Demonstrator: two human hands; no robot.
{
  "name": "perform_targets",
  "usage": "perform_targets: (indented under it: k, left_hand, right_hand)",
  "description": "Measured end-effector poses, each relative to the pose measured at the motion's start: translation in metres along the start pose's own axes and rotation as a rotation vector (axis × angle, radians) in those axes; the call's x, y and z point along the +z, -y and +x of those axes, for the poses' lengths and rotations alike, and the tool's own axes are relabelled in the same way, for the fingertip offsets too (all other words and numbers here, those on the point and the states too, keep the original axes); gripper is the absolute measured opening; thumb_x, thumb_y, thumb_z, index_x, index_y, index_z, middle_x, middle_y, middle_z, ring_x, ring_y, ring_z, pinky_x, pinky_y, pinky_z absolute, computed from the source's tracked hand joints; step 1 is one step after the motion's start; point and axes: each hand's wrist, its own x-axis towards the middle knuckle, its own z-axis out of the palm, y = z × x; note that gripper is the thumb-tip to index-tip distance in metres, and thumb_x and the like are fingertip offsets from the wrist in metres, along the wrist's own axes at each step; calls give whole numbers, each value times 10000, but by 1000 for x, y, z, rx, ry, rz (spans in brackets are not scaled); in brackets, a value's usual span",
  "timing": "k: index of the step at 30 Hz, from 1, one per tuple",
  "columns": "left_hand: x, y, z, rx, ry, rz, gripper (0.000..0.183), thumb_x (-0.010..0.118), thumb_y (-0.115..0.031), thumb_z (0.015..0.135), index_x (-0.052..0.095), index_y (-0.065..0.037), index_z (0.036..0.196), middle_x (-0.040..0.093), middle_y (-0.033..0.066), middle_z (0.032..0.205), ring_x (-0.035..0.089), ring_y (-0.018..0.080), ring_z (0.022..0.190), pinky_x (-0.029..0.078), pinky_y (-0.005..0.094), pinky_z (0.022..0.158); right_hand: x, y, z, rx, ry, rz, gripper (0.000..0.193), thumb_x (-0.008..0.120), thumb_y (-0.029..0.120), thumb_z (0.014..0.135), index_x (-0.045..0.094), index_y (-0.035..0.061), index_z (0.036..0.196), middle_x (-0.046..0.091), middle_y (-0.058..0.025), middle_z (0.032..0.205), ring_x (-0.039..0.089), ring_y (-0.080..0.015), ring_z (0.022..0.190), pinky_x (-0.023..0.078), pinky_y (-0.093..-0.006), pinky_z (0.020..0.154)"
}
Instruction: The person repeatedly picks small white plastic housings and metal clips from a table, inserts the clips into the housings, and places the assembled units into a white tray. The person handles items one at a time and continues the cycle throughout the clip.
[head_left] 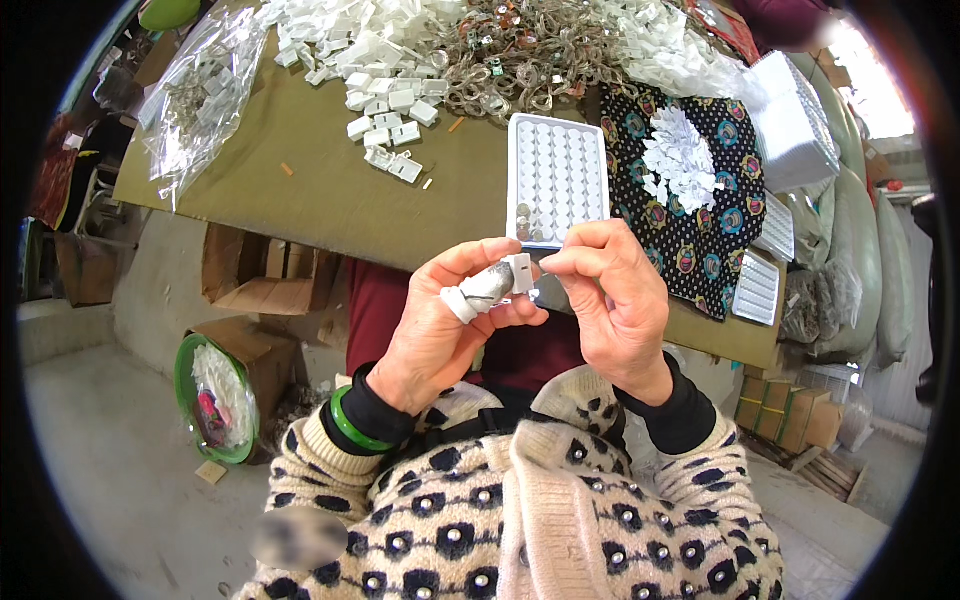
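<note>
My left hand (425, 325) is closed on a small white plastic case (521, 277), held up in front of the table edge. One of its fingers wears a grey-and-white wrapping (480, 292). My right hand (625, 315) comes in from the right, thumb and forefinger pinched together beside the case. What lies between those fingertips is too small to make out. A tiny white piece (535, 296) shows just below the case. Right beyond my hands lies a white tray (513, 175) with rows of round hollows; several small round clear or metallic bits (526, 220) sit in its near left corner.
White plastic cases (380, 105) and coiled cables (520, 60) are heaped along the far table (300, 200). On a patterned black cloth (735, 225) lies a pile of white pieces (680, 160). Stacked trays (795, 125) stand at right, a clear bag (205, 100) at left, a green basin (190, 420) below.
</note>
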Motion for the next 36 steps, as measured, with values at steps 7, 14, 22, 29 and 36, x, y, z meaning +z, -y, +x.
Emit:
perform_targets:
  k: [7,14,22,29,36]
  left_hand:
    - [-1,1,2,-56,49,-145,286,626,-113,965,600,20,1217,684,157,1046,717,236,834,636,431,750]
    - [0,2,0,-61,16,-98,296,627,-141,963,609,16,1213,687,144,1016,710,228,812,634,424,744]
    - [4,0,-2,-17,-5,116,254,622,-113,956,626,29,1167,692,151,985,711,225,799,637,412,730]
    - [9,-1,-4,-21,-31,175,219,622,-71,945,630,36,1136,697,154,974,721,223,797,639,388,720]
    - [8,-1,-6,-65,-23,220,219,623,-75,946,625,37,1134,697,153,966,726,227,787,636,378,711]
  right_hand:
    - [3,-2,0,-55,8,-35,229,650,-132,799,639,-9,992,612,-126,898,627,-267,783,529,-331,672]
    - [4,-3,-1,-43,78,3,214,664,-125,796,638,-10,975,639,-135,894,641,-261,775,525,-321,687]
    - [-2,-5,-1,-28,172,25,265,623,-160,719,578,5,921,602,-128,846,618,-293,760,519,-359,669]
    - [-7,-2,0,-5,232,57,272,580,-161,659,554,14,866,565,-121,782,590,-306,714,488,-377,624]
    - [-9,-1,4,5,341,30,217,600,-125,686,552,13,847,559,-128,763,588,-318,706,484,-381,611]
